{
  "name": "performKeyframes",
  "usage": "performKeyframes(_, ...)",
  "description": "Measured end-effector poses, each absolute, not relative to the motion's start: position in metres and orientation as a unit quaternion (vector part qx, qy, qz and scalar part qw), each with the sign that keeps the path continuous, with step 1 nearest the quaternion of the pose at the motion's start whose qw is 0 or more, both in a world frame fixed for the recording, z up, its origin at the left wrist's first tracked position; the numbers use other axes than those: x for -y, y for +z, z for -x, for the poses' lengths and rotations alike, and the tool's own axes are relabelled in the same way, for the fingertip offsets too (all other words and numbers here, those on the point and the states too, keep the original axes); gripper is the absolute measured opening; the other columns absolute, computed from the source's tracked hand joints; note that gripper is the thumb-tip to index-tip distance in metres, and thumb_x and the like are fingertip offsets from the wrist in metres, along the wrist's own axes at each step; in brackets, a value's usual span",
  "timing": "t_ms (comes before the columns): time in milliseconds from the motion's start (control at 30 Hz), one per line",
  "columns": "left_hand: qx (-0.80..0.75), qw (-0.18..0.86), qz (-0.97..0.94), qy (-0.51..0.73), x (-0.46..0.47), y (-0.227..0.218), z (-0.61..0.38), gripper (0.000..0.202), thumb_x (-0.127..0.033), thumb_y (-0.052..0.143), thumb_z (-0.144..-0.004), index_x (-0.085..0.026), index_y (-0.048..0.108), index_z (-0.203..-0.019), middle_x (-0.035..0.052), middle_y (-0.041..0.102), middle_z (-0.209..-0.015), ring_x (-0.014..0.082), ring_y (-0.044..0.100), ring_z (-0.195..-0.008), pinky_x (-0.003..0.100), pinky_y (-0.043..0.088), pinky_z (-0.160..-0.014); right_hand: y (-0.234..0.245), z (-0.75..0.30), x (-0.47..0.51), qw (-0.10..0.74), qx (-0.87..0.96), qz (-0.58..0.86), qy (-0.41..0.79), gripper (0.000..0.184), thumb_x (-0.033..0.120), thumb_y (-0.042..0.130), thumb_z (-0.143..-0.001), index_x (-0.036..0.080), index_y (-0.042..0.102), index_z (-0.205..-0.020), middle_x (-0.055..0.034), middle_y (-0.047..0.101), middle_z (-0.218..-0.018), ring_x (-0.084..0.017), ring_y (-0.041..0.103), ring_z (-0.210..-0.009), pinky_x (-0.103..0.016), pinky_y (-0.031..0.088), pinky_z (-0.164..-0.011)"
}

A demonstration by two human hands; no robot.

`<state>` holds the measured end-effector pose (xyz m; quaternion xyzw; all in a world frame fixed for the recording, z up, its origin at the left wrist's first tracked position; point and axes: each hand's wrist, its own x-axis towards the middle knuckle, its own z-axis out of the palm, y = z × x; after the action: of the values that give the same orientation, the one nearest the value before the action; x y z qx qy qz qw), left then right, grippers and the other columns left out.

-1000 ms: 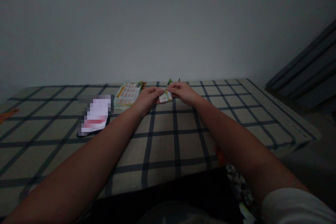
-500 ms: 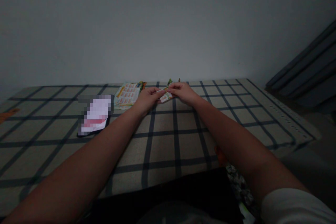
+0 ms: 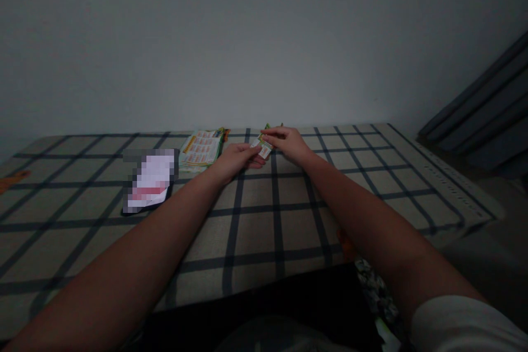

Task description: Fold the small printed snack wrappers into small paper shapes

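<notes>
Both arms reach forward over a checked cloth [image 3: 256, 214] in dim light. My left hand [image 3: 236, 158] and my right hand [image 3: 289, 144] meet at a small printed card [image 3: 264, 147], white with green and red marks. Each hand pinches one side of it, just above the cloth. The card is folded or turned narrow between the fingertips. A little green scrap [image 3: 267, 127] shows just behind my right hand.
A printed leaflet [image 3: 201, 148] lies flat to the left of the hands. Further left rests a dark-edged flat item with a blurred white face [image 3: 149, 181]. A grey wall rises behind the cloth. Dark slats [image 3: 487, 115] lean at the right.
The card has been turned and drawn narrower between the fingertips. My right hand has risen slightly, and my left hand has dropped a little lower. The arms stay where they were.
</notes>
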<state>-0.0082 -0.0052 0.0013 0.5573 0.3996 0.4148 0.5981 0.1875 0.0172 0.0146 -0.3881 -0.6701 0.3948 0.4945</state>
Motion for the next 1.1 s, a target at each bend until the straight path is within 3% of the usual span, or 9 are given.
performKeyframes(333, -0.427, 0.585, -0.525, 0.448, 0.0054, 0.0039, 0.0056, 0.021, -0.028, 0.072, -0.093, -0.014, 0.073, -0.077, 0.0079, 0.074, -0.073, 0.0145, 0.071, -0.069, 0.031, 0.062, -0.083, 0.014, -0.1884, -0.0181, 0.483, 0.746, 0.371, 0.269, 0.025, 0.033, 0.077, -0.086, 0.022, 0.081, -0.108, -0.008, 0.072, -0.104, -0.021, 0.064, -0.101, -0.038, 0.052, -0.096)
performKeyframes(567, -0.411, 0.572, -0.535, 0.467, 0.0063, 0.0029, 0.0062, 0.021, -0.032, 0.075, -0.09, -0.014, 0.073, -0.081, 0.0059, 0.073, -0.076, 0.0137, 0.069, -0.071, 0.03, 0.062, -0.083, 0.0139, -0.1861, -0.0175, 0.491, 0.698, 0.385, 0.353, 0.021, 0.033, 0.078, -0.082, 0.019, 0.071, -0.096, -0.0051, 0.072, -0.099, -0.018, 0.066, -0.089, -0.034, 0.056, -0.086)
performKeyframes(767, -0.409, 0.555, -0.541, 0.481, 0.0088, 0.0059, 0.0049, 0.022, -0.035, 0.077, -0.089, -0.013, 0.075, -0.085, 0.0062, 0.073, -0.082, 0.014, 0.069, -0.076, 0.029, 0.062, -0.081, 0.0121, -0.183, -0.0185, 0.48, 0.672, 0.359, 0.434, 0.031, 0.027, 0.084, -0.072, 0.021, 0.06, -0.091, -0.0006, 0.069, -0.093, -0.013, 0.066, -0.081, -0.028, 0.057, -0.077)
performKeyframes(1100, -0.393, 0.558, -0.547, 0.484, 0.0066, 0.0043, 0.0072, 0.029, -0.042, 0.082, -0.084, -0.014, 0.075, -0.083, 0.0056, 0.072, -0.078, 0.0142, 0.069, -0.074, 0.027, 0.061, -0.077, 0.0144, -0.1821, -0.0179, 0.473, 0.654, 0.375, 0.456, 0.029, 0.03, 0.084, -0.077, 0.02, 0.057, -0.085, 0.0028, 0.066, -0.074, -0.01, 0.06, -0.06, -0.023, 0.053, -0.058)
